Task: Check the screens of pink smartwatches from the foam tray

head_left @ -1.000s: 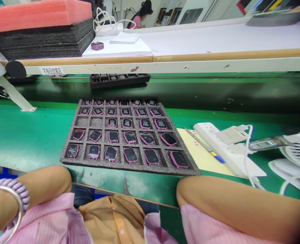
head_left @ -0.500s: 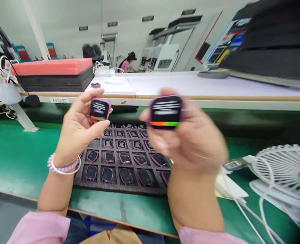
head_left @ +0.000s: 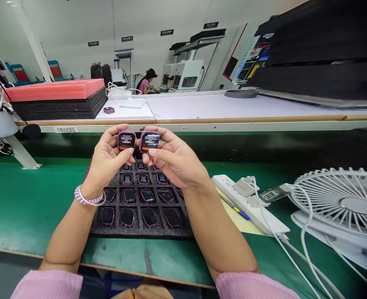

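Note:
My left hand (head_left: 110, 155) is closed on a smartwatch case (head_left: 126, 141) with a pink-purple frame, gripping its edges between thumb and fingers. A similar smartwatch case (head_left: 149, 141) is pinched in my right hand (head_left: 177, 160), close beside the first one. Both screens are lit, with white text and an orange strip low down, and face me. Under my hands lies a black foam tray (head_left: 118, 230) holding rows of the same strapless watches, some with lit text and the front rows dark. My forearms and hands cover part of the tray.
A white power strip (head_left: 252, 203), a pen (head_left: 235, 207) and a white fan (head_left: 342, 203) lie to the right. On the shelf are red foam sheets (head_left: 55, 89), another watch case (head_left: 109, 110) on paper, and a black stack (head_left: 320, 62). A person (head_left: 146, 83) sits far back.
My right hand has come left and away from the camera, bringing its watch case beside the left one. My left hand holds its watch case slightly lower in view. The camera view has shifted.

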`<action>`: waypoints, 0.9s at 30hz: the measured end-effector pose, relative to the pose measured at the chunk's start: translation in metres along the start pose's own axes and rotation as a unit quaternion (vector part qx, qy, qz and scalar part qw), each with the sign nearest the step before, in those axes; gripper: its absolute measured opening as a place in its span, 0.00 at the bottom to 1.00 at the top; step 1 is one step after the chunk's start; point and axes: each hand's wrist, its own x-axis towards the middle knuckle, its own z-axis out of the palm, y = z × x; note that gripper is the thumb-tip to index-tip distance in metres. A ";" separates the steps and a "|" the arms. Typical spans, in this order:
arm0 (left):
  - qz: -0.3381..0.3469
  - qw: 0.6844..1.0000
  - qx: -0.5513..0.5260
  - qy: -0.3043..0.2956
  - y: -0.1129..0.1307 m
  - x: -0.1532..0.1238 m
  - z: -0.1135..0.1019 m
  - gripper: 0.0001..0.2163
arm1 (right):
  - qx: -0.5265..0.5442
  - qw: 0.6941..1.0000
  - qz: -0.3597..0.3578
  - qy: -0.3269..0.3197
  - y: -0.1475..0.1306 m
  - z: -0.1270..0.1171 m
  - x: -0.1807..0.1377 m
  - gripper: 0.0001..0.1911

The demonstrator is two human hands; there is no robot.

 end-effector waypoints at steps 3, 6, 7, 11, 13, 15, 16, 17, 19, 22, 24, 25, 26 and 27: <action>0.003 1.000 0.001 -0.007 -0.002 0.000 0.001 0.27 | -0.020 1.000 -0.003 0.007 0.001 -0.001 0.001 0.29; -0.009 1.000 0.004 -0.018 -0.003 -0.001 0.001 0.25 | -0.027 0.999 -0.012 0.020 0.003 -0.002 0.003 0.29; -0.016 1.000 0.002 -0.019 -0.003 -0.001 0.001 0.24 | -0.028 0.999 -0.016 0.025 0.004 -0.003 0.004 0.29; -0.038 0.999 -0.004 -0.005 -0.001 -0.001 0.004 0.21 | -0.029 0.999 -0.024 0.037 0.006 -0.002 0.006 0.29; -0.036 0.999 -0.002 -0.001 -0.001 -0.001 0.005 0.20 | -0.026 0.998 -0.028 0.041 0.007 -0.002 0.006 0.29; -0.032 0.999 -0.004 -0.001 -0.001 -0.001 0.005 0.21 | -0.020 0.998 -0.030 0.043 0.008 -0.001 0.006 0.29; -0.032 0.999 -0.007 -0.001 -0.001 -0.001 0.005 0.21 | -0.016 0.998 -0.030 0.044 0.008 -0.001 0.006 0.29; -0.033 0.999 -0.011 0.000 -0.001 -0.001 0.005 0.21 | -0.015 0.998 -0.029 0.044 0.008 -0.001 0.006 0.30; -0.036 0.999 -0.015 0.001 -0.001 -0.001 0.004 0.21 | -0.017 0.998 -0.028 0.044 0.007 0.000 0.006 0.30; -0.039 0.999 -0.013 0.001 -0.001 0.000 0.003 0.21 | -0.028 0.998 -0.029 0.043 0.007 0.001 0.005 0.31; -0.039 0.999 -0.019 0.002 -0.001 0.000 0.003 0.21 | -0.025 0.998 -0.031 0.043 0.007 0.001 0.005 0.31; -0.038 0.999 -0.027 0.003 0.000 0.000 0.003 0.21 | -0.021 0.998 -0.031 0.041 0.007 0.001 0.005 0.30; -0.037 0.999 -0.035 0.003 0.000 0.000 0.004 0.21 | -0.016 0.999 -0.031 0.038 0.007 0.001 0.005 0.30; -0.037 0.998 -0.043 0.003 0.000 0.000 0.005 0.21 | -0.012 0.999 -0.030 0.035 0.007 0.001 0.005 0.30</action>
